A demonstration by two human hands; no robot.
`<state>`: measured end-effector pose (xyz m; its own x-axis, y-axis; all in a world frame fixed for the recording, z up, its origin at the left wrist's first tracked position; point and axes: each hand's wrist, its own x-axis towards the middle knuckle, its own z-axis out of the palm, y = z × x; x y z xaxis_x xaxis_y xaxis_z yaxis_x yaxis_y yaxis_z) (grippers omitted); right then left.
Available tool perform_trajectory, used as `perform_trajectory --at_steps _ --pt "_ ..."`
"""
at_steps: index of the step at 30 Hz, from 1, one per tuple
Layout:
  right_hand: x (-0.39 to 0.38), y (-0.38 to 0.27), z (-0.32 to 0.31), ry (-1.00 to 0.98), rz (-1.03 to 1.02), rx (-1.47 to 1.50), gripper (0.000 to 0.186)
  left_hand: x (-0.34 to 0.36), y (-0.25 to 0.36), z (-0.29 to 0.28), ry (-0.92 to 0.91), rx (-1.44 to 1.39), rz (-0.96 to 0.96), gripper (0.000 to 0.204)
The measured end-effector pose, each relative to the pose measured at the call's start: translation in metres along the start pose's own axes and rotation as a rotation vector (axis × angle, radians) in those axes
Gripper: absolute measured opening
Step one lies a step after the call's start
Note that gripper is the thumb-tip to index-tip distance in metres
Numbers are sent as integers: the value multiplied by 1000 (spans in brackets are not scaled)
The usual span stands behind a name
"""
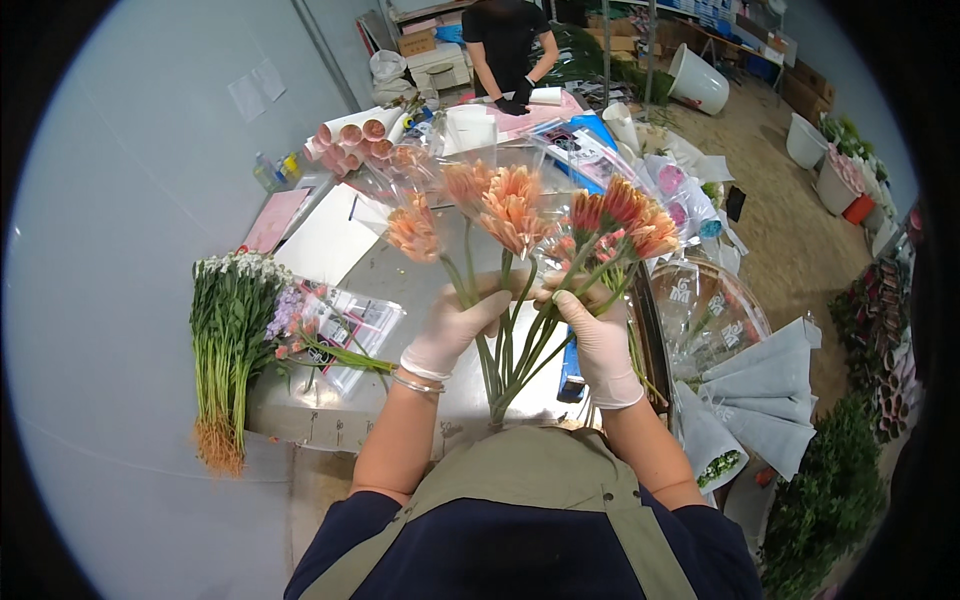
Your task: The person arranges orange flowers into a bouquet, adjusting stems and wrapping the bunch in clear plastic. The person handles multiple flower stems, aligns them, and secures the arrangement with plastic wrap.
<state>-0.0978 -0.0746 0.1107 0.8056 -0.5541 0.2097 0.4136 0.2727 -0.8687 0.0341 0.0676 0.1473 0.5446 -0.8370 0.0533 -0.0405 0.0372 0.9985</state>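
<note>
A brushed-looking metal worktable (385,290) runs away from the person in the olive apron (530,465), a pale plain wall (120,270) on its left and a brown floor (775,220) on its right. Over there at the far end stands a co-worker (507,45), in dark short sleeves and black gloves, bent over pink paper (545,118).

Right in front of me the gerbera-like flowers (515,212) are up in the air above the near edge of the table, heads pointing away, stems crossing and gathering low by the apron. The left hand (460,325), white-gloved, has its thumb and fingers curled in around the stems on its side; the right hand (603,345), gloved too, pinches its own share under the thumb. Some fingertips are hidden behind the stems, so I can't tell how tightly they close.

Counting now: three big peach heads on the left and middle, at least three orange-red ones on the right; one thick bundle of white-flowered stems (232,335) hanging over the table's left edge; two sheets of paper (257,90) on the wall; three white buckets (698,82) across the floor, one tipped over.
</note>
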Motion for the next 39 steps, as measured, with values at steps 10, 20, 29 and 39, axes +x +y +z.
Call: perform_trajectory --at_steps 10,20,29,39 --pt "-4 -6 2 -44 39 2 36 -4 -3 1 41 -16 22 30" --pt "-4 1 1 -35 21 -58 41 -6 -8 -2 40 26 6 36" --pt "-3 14 54 -327 -271 -956 73 -3 -45 0 61 -121 150 88" --pt "-4 6 118 -200 -526 -1511 77 -17 -31 -40 -169 -398 359 95"
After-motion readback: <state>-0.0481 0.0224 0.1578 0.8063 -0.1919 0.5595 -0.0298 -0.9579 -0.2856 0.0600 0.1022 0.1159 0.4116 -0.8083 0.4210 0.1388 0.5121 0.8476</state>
